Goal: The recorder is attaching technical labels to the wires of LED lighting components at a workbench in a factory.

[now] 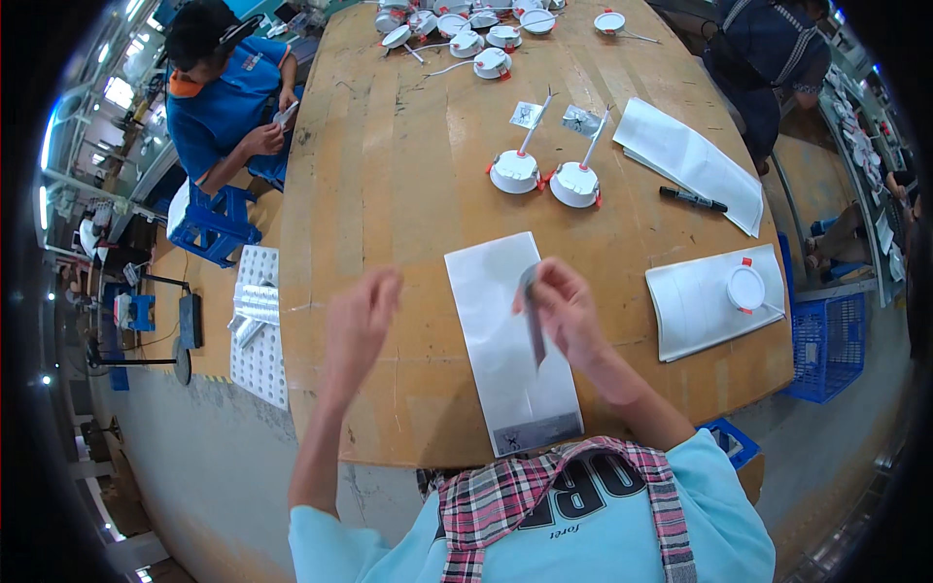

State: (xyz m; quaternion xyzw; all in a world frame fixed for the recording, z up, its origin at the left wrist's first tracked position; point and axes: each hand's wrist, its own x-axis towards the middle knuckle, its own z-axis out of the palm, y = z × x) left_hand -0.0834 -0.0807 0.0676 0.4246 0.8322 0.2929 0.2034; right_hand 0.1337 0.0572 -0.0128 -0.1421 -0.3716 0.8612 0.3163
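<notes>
Hands, two, both bare, above the near half of the table (pixel 398 185): with the right hand (pixel 566 303), pinching one narrow grey strip (pixel 536 335) between thumb and fingers; with the left hand (pixel 362 309), closing the fingers loosely inward, well to the left, palm hidden, so impossible to tell whether holding anything. Hanging that strip, slightly blurred, above the middle of one white sheet (pixel 486 311); unable to tell if touching the paper. At the near end of that sheet, one grey label (pixel 537 433).

Farther off, two white round lights (pixel 514 173) side by side, wires upward, with two silver flags (pixel 527 115), one per wire. To the right, two paper bundles (pixel 685 151): by the far one, one black marker (pixel 693 199) overlapping its edge; on the near one, one single light (pixel 746 289).

At the far end, roughly a dozen clustered lights (pixel 466 44), too overlapped for an exact count, plus one outlying light (pixel 609 22) to the right.

Beyond the left edge, one person in blue (pixel 219 102), one blue stool (pixel 216 228), one white dotted tray (pixel 262 374). Off to the right, one blue crate (pixel 826 350).
</notes>
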